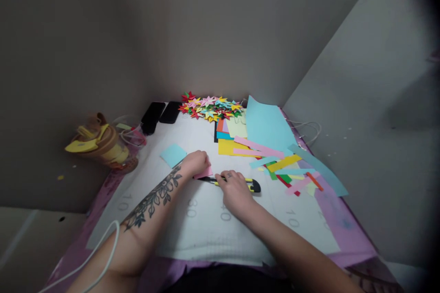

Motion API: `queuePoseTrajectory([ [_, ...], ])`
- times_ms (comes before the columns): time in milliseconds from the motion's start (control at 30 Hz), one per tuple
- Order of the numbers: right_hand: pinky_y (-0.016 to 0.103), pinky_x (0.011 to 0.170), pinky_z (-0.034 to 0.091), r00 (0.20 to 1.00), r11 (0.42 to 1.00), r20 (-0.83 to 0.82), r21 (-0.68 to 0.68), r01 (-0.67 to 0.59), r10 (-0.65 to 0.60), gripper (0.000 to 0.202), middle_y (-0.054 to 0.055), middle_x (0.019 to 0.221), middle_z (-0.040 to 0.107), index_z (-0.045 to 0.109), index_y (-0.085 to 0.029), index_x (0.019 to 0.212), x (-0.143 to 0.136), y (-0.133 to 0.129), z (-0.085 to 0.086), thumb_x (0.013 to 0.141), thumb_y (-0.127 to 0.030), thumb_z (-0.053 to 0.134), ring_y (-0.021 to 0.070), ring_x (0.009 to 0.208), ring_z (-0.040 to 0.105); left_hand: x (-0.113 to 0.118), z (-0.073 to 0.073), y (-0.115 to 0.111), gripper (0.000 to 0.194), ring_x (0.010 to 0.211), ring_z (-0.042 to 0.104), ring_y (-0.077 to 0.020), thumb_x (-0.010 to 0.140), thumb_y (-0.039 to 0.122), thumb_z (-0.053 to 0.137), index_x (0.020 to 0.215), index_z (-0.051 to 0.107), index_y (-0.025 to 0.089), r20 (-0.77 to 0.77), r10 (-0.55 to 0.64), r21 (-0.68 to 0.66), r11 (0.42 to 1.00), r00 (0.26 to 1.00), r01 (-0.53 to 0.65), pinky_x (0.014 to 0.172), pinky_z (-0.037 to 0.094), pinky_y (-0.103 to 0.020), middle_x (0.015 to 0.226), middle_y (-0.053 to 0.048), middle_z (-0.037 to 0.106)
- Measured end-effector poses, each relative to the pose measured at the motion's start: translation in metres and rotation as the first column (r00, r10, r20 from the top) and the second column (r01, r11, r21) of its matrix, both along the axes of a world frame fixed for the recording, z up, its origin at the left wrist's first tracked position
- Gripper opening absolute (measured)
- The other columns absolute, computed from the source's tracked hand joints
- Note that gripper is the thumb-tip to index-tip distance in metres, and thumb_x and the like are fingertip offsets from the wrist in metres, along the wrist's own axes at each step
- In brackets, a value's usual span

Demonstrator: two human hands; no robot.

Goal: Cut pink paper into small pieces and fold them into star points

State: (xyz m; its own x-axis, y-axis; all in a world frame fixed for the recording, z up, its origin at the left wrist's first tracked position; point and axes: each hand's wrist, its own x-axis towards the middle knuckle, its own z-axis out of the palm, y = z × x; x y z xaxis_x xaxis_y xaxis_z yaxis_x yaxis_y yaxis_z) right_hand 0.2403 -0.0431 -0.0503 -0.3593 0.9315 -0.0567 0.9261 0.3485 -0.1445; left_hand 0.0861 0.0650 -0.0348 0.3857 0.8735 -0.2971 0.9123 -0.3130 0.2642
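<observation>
A small piece of pink paper lies on the white mat in the middle of the table, partly hidden under the left hand. That hand's fingers are curled over the paper; whether they pinch it or only press it down, I cannot tell. The right hand grips a yellow and black cutter, whose blade points left and reaches the paper's near edge. Just beyond the left wrist lies a light blue square. To the right of the cutter, colored paper strips are scattered over one another, and past them a large light blue sheet stretches to the back. Near it are a yellow sheet and a heap of folded paper stars. Two black phones lie at the back left, near a brown and yellow container. Purple cloth shows around the mat.
</observation>
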Motion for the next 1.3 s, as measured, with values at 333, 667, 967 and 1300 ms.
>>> queuePoseTrajectory([
  [333, 0.039, 0.084, 0.033, 0.998, 0.999, -0.030, -0.020, -0.049, 0.048, 0.045, 0.015, 0.115, 0.060, 0.057, -0.016, 0.122, -0.014, -0.005, 0.000, 0.078, -0.007, 0.047, 0.0277, 0.102, 0.050, -0.003, -0.005, 0.000, 0.021, 0.084, 0.065, -0.0222, 0.081, 0.028, 0.051, 0.088, 0.066, 0.015, 0.035, -0.009, 0.023, 1.000, 0.999, 0.008, 0.072, 0.046, -0.028, 0.092, -0.012, 0.069],
  [667, 0.032, 0.089, 0.038, 0.969, 0.982, -0.200, 0.092, 0.168, -0.147, 0.043, 0.010, 0.116, 0.061, 0.059, -0.019, 0.122, 0.072, 0.047, 0.006, 0.084, -0.007, 0.044, 0.0226, 0.107, 0.051, -0.014, 0.007, -0.006, 0.044, 0.109, 0.056, -0.0291, 0.073, 0.014, 0.055, 0.116, 0.057, 0.017, -0.018, 0.008, 0.041, 0.999, 1.000, -0.007, 0.087, 0.044, -0.037, 0.118, -0.017, 0.058],
  [967, 0.037, 0.087, 0.038, 0.947, 0.927, -0.106, 0.199, 0.318, -0.303, 0.044, 0.014, 0.115, 0.061, 0.058, -0.019, 0.124, 0.092, 0.104, -0.020, 0.083, -0.008, 0.045, 0.0274, 0.104, 0.051, -0.011, 0.015, 0.014, 0.022, 0.085, 0.064, -0.0277, 0.056, 0.018, 0.065, 0.078, 0.064, 0.018, -0.001, 0.092, -0.122, 0.988, 0.996, -0.092, 0.068, 0.046, -0.031, 0.090, -0.010, 0.069],
  [1300, 0.044, 0.098, 0.037, 0.808, 0.912, -0.586, 0.297, 0.284, -0.061, 0.038, 0.013, 0.122, 0.056, 0.058, -0.020, 0.125, 0.075, 0.087, -0.019, 0.091, -0.021, 0.042, 0.0257, 0.117, 0.044, -0.014, 0.001, -0.012, 0.020, 0.069, 0.056, -0.0154, 0.069, 0.031, 0.059, 0.083, 0.051, 0.019, 0.684, 0.374, -0.258, 0.927, 0.626, -0.272, 0.063, 0.044, -0.025, 0.074, 0.000, 0.059],
])
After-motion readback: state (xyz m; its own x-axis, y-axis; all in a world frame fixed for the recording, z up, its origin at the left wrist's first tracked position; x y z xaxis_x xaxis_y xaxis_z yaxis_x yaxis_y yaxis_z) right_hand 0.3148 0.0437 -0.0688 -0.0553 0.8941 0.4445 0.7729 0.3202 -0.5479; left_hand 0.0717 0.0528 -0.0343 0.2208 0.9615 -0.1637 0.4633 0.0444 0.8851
